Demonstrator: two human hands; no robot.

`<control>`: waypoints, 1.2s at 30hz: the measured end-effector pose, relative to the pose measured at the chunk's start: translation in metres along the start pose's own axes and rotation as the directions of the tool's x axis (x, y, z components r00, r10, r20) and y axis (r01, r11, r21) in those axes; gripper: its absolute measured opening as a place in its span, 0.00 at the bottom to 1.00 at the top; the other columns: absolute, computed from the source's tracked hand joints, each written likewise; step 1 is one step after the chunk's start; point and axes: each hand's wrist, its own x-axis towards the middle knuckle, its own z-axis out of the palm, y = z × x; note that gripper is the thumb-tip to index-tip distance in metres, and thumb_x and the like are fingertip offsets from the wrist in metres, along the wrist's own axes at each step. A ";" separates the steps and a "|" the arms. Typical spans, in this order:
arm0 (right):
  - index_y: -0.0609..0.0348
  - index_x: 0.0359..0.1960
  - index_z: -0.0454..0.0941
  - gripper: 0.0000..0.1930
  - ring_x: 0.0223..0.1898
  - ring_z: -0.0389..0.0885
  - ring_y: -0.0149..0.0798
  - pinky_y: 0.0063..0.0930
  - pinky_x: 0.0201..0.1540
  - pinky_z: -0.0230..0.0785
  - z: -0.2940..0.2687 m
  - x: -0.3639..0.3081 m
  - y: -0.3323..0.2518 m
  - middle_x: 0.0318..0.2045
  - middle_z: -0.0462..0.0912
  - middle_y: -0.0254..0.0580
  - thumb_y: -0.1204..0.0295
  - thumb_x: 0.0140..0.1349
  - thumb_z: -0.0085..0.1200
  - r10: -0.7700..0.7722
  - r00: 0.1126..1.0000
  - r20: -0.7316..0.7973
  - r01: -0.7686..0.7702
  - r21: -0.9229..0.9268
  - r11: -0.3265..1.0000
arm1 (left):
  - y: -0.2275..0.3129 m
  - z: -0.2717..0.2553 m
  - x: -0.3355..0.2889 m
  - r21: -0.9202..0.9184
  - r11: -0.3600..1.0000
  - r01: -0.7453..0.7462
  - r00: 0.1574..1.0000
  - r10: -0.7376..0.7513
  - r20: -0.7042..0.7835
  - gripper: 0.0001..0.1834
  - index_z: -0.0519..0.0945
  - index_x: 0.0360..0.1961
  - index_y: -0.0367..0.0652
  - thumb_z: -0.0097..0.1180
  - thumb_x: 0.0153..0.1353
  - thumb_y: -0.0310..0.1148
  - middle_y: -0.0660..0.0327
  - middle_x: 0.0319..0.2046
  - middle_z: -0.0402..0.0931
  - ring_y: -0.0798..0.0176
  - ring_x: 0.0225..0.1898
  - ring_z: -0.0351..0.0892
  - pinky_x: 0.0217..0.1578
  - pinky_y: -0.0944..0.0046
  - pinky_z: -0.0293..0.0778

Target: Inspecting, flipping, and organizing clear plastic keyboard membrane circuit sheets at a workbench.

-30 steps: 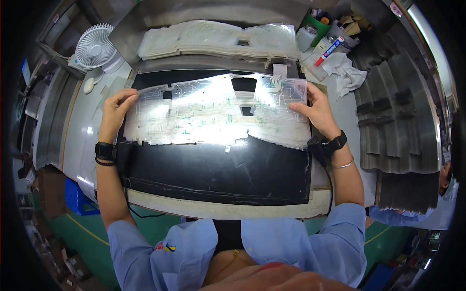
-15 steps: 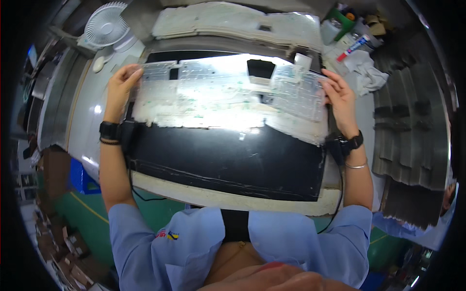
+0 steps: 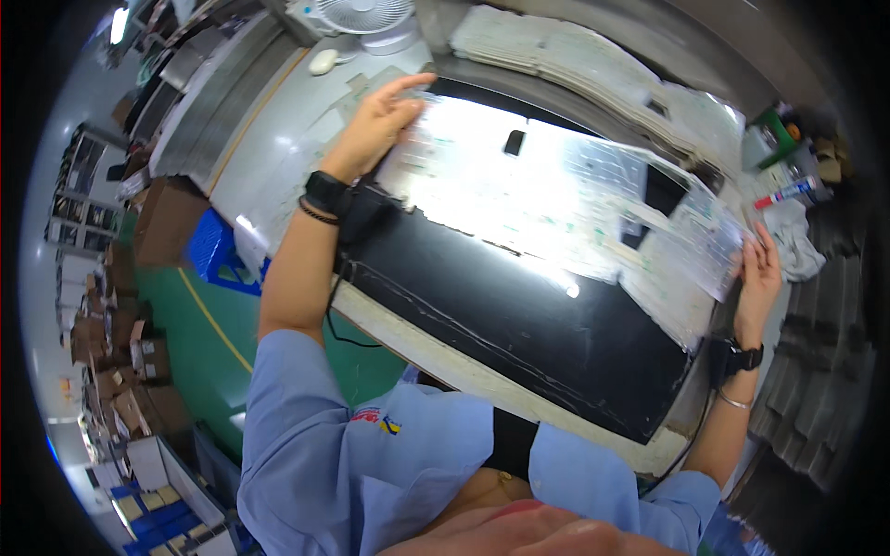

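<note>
A clear printed film sheet point(image 3: 556, 204), with dark cut-outs and faint green marks, spans a black mat point(image 3: 519, 315) and glares brightly in its middle. My left hand point(image 3: 378, 125) pinches its upper left corner, thumb near the edge and index finger stretched along it. At the right end, my right hand point(image 3: 758, 283) has thumb and fingers at the sheet's edge; the exact contact is partly hidden. The sheet's lower edge is ragged, and I cannot tell how many layers it has.
Stacked pale sheets point(image 3: 575, 60) lie behind the mat. A white fan point(image 3: 366, 17) and a white computer mouse point(image 3: 324, 62) are at the far left. To the right are a green container point(image 3: 777, 134), a tube point(image 3: 786, 192), a crumpled cloth point(image 3: 799, 243) and grey corrugated pieces point(image 3: 825, 343).
My view has turned, so the bench now slants down to the right. Both hands remain at the film sheet's ends, and the left index finger has stretched out.
</note>
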 end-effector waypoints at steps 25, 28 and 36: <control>0.64 0.47 0.71 0.14 0.35 0.70 0.21 0.13 0.40 0.62 -0.091 0.019 0.049 0.37 0.74 0.31 0.71 0.61 0.47 0.088 0.990 -0.106 -0.069 0.171 0.983 | 0.019 0.030 -0.005 0.003 0.999 -0.049 0.996 0.048 0.074 0.13 0.80 0.35 0.38 0.47 0.60 0.35 0.66 0.28 0.76 0.74 0.31 0.70 0.36 0.74 0.65; 0.63 0.48 0.70 0.15 0.31 0.69 0.19 0.12 0.34 0.62 -0.085 0.019 0.054 0.34 0.74 0.29 0.70 0.61 0.46 0.135 0.988 -0.073 -0.123 0.154 0.980 | 0.021 0.034 -0.008 -0.001 1.000 0.013 0.995 -0.013 0.097 0.14 0.80 0.35 0.39 0.46 0.60 0.36 0.67 0.27 0.75 0.76 0.28 0.68 0.33 0.75 0.64; 0.60 0.49 0.70 0.15 0.30 0.69 0.18 0.12 0.32 0.62 -0.069 0.015 0.044 0.34 0.74 0.27 0.70 0.62 0.45 0.190 0.978 -0.090 -0.175 0.154 0.973 | 0.014 0.033 -0.007 0.028 0.999 0.042 0.995 -0.045 0.093 0.14 0.79 0.35 0.37 0.47 0.60 0.35 0.67 0.26 0.74 0.76 0.27 0.66 0.31 0.75 0.64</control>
